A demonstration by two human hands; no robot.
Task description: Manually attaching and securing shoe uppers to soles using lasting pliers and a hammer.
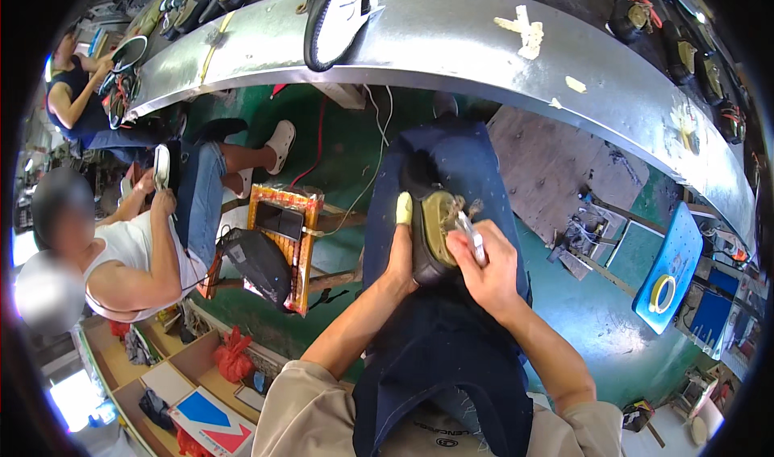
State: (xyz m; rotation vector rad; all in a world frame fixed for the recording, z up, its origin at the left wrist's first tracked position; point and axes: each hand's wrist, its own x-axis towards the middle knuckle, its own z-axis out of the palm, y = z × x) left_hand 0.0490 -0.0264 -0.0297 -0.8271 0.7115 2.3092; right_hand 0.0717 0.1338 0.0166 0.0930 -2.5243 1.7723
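A dark shoe with an olive panel rests on my lap, over dark blue cloth. My left hand is closed along the shoe's left side, and its thumb wears a yellow finger cover. In my right hand is a shiny metal hand tool, gripped over the shoe's right edge. The exact kind of tool cannot be made out, as the fingers hide much of it. Loose tan strings stick up at the tool's tip.
A metal-edged bench curves across the far side, bearing a white-and-black shoe and several dark shoes. To the left, a seated person handles a shoe near a beaded stool with a black bag. A blue stool holds a tape roll.
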